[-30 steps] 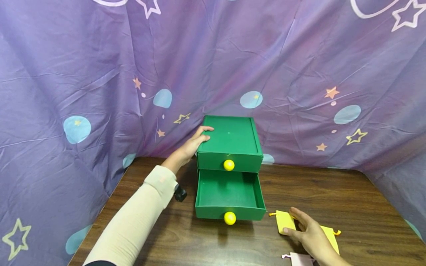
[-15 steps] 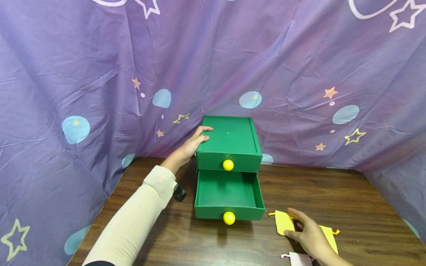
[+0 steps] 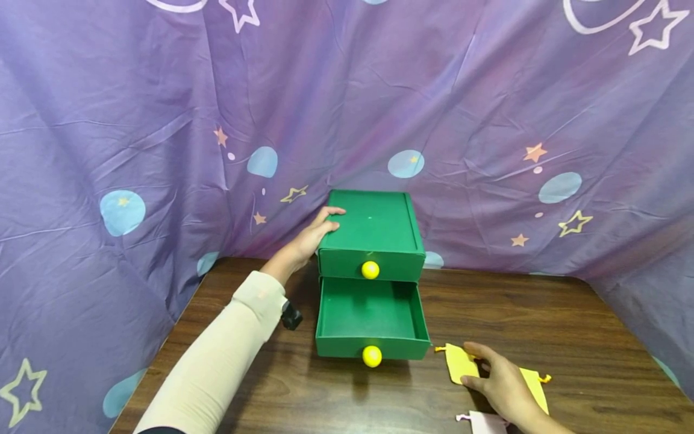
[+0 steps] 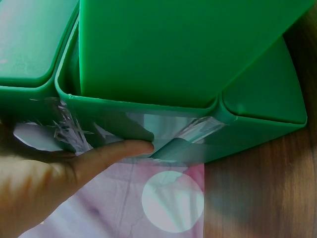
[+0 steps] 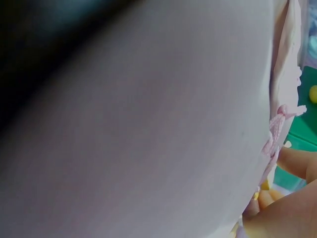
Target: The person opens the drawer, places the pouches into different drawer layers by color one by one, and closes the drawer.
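Observation:
In the head view, a green two-drawer cabinet point(image 3: 374, 220) stands at the middle of the table, its lower drawer point(image 3: 368, 346) pulled out. My left hand point(image 3: 311, 235) rests on the cabinet's upper left edge. The left wrist view shows the thumb point(image 4: 114, 153) lying straight against a taped side point(image 4: 143, 119). At the lower right, my right hand point(image 3: 504, 386) holds a small yellow drawstring pouch point(image 3: 459, 363) between thumb and fingers. Its other fingers are mostly hidden. A pale pink drawstring pouch point(image 3: 487, 423) lies below that hand; a second yellow pouch point(image 3: 535, 389) lies partly behind it.
Round yellow knobs stick out from the upper drawer point(image 3: 370, 269) and the lower one. A purple curtain point(image 3: 477, 108) with stars hangs behind the dark wooden table point(image 3: 515, 313). A blurred pale surface point(image 5: 148, 124) fills most of the right wrist view.
The head view has shifted very slightly, so things sit a little further left. Both hands stay nearly in place, and the drawer stands as before.

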